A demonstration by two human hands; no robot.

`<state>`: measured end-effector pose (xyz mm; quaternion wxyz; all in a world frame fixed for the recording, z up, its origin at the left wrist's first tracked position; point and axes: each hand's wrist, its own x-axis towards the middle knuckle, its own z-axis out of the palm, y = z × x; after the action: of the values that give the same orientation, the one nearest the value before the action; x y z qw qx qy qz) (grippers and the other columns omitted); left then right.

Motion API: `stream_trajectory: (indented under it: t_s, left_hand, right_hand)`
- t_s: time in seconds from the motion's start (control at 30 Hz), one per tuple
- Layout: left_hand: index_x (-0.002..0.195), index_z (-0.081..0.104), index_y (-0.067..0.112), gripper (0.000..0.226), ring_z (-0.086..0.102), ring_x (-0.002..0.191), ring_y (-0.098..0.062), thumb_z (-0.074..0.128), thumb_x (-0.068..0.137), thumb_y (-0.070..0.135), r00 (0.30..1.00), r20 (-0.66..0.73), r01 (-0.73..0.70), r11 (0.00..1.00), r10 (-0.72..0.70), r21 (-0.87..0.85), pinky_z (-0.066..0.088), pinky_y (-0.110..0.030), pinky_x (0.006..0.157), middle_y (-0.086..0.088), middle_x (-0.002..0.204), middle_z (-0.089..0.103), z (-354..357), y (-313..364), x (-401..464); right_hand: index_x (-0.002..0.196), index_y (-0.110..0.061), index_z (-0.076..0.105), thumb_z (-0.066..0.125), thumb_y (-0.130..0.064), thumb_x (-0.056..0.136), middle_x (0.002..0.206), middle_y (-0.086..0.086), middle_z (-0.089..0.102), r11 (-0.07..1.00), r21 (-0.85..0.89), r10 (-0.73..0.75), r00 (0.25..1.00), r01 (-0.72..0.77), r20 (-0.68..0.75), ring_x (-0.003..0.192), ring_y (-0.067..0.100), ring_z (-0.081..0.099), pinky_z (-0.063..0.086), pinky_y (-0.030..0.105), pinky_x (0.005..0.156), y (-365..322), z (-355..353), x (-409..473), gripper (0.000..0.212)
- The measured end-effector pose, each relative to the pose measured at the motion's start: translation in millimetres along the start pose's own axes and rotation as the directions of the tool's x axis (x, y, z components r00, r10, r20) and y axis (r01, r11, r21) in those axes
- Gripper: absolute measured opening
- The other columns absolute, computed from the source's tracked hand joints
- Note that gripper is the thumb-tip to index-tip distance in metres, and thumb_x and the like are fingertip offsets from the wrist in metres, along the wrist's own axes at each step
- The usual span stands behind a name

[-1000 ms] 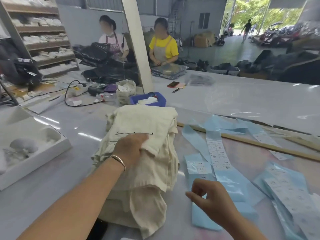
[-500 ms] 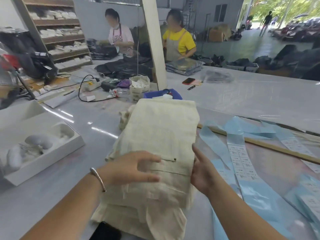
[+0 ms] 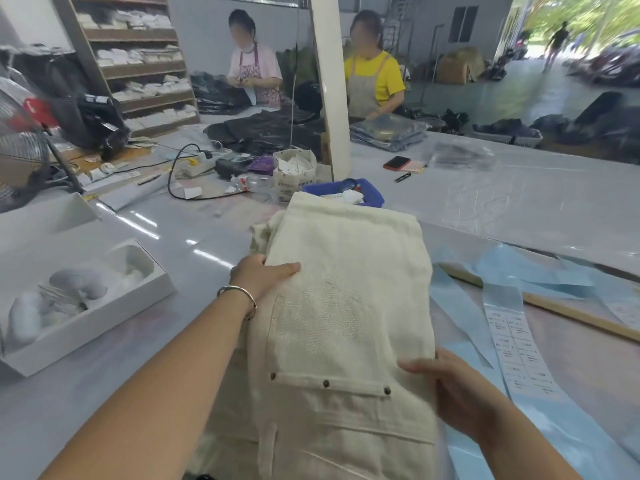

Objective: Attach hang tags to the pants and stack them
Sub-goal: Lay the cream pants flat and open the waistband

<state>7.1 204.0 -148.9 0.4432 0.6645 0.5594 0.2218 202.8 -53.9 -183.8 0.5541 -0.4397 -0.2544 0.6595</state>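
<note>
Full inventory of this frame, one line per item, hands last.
pants: stack, cream, table centre, top pair folded
label strips: several, light blue, right of the pants
wooden stick: one, tan, under the strips
blue bin: one, behind the pants
white tray: one, left, holds pale bundles
paper bag: one, white, beside the bin
power strip: one, white, black cable, far left
phone: one, red, far right
snips: one, black, near the phone
workers: two, across the table
bracelet: one, silver, left wrist
left hand: grips the pants' left edge
right hand: grips the pants' right edge
</note>
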Motion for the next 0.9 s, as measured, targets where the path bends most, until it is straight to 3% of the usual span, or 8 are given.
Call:
stream_trajectory:
  t_s: [0.13,0.27,0.4,0.5,0.6,0.7,0.8,0.9]
  left_hand:
    - [0.084,0.07,0.016,0.031,0.07,0.083,-0.025,0.085,0.066,0.036,0.999,-0.013,-0.037,0.996,0.036,-0.085,0.058,-0.042,0.082,-0.007,0.092,0.074,7.9,7.5,26.1]
    - [0.09,0.07,0.007,0.011,0.068,0.086,-0.029,0.073,0.081,0.013,0.998,0.056,-0.002,0.939,0.023,-0.344,0.057,-0.046,0.086,-0.019,0.101,0.071,8.1,21.9,44.1]
    - [0.075,0.078,0.006,0.025,0.071,0.068,-0.022,0.055,0.085,0.013,0.973,0.213,0.094,0.685,0.092,-0.723,0.056,-0.024,0.056,-0.01,0.078,0.074,-1.4,30.9,33.7]
    - [0.091,0.079,0.01,0.03,0.072,0.081,-0.021,0.064,0.08,0.033,0.93,0.264,0.076,0.569,0.256,-0.819,0.058,-0.026,0.068,-0.009,0.092,0.075,-12.5,46.1,8.6]
    - [0.093,0.079,0.013,0.031,0.072,0.083,-0.019,0.059,0.079,0.032,0.893,0.284,0.016,0.604,0.35,-0.796,0.058,-0.025,0.069,-0.007,0.094,0.075,-19.2,66.0,-16.1]
    - [0.075,0.077,0.009,0.033,0.067,0.062,-0.023,0.046,0.063,0.012,0.86,0.356,0.029,0.661,0.366,-0.75,0.055,-0.023,0.059,-0.008,0.073,0.07,-28.8,76.6,-51.1]
    - [0.064,0.072,0.007,0.033,0.064,0.052,-0.013,0.039,0.066,0.011,0.835,0.35,0.015,0.62,0.424,-0.785,0.051,-0.016,0.052,-0.001,0.059,0.068,-41.4,79.7,-84.0]
    - [0.088,0.062,0.008,0.026,0.064,0.063,-0.007,0.052,0.085,0.031,0.835,0.224,-0.089,0.526,0.502,-0.846,0.052,-0.018,0.059,0.003,0.068,0.068,-49.1,92.4,-117.5]
  right_hand:
    - [0.124,-0.019,0.066,0.075,-0.036,0.077,0.128,0.008,0.064,0.982,0.172,-0.051,0.988,0.075,-0.145,0.115,0.027,0.063,0.057,0.035,0.076,-9.3,-2.1,12.2,0.051]
    - [0.126,-0.012,0.063,0.062,-0.023,0.085,0.125,0.012,0.065,0.914,0.357,-0.113,0.966,0.193,-0.233,0.112,0.03,0.064,0.052,0.043,0.09,-20.9,-9.2,33.5,0.043]
    - [0.097,-0.007,0.075,0.055,0.005,0.064,0.099,0.015,0.072,0.905,0.342,-0.195,0.961,0.253,-0.197,0.085,0.03,0.07,0.059,0.04,0.073,-23.1,-16.0,27.6,0.04]
    - [0.108,-0.009,0.071,0.066,-0.023,0.073,0.104,0.014,0.07,0.841,0.474,-0.302,0.953,0.261,0.011,0.096,0.031,0.066,0.053,0.046,0.084,-26.8,-14.2,11.8,0.039]
    - [0.142,-0.012,0.046,0.061,-0.071,0.074,0.14,0.013,0.053,0.863,0.44,-0.27,0.963,0.246,-0.009,0.126,0.03,0.052,0.042,0.045,0.105,-41.3,3.5,3.3,0.091]
    - [0.138,-0.012,0.052,0.059,-0.069,0.078,0.129,0.015,0.061,0.819,0.514,-0.309,0.951,0.253,0.023,0.117,0.033,0.06,0.049,0.046,0.097,-45.8,21.3,-14.3,0.083]
    - [0.149,-0.014,0.035,0.042,-0.062,0.092,0.14,0.018,0.051,0.775,0.474,-0.461,0.887,0.419,-0.03,0.131,0.035,0.047,0.029,0.051,0.112,-44.9,21.4,-41.7,0.075]
    - [0.141,-0.005,0.043,0.051,-0.065,0.082,0.135,0.024,0.054,0.721,0.491,-0.568,0.823,0.489,0.014,0.129,0.04,0.046,0.024,0.054,0.11,-55.0,36.1,-76.8,0.085]
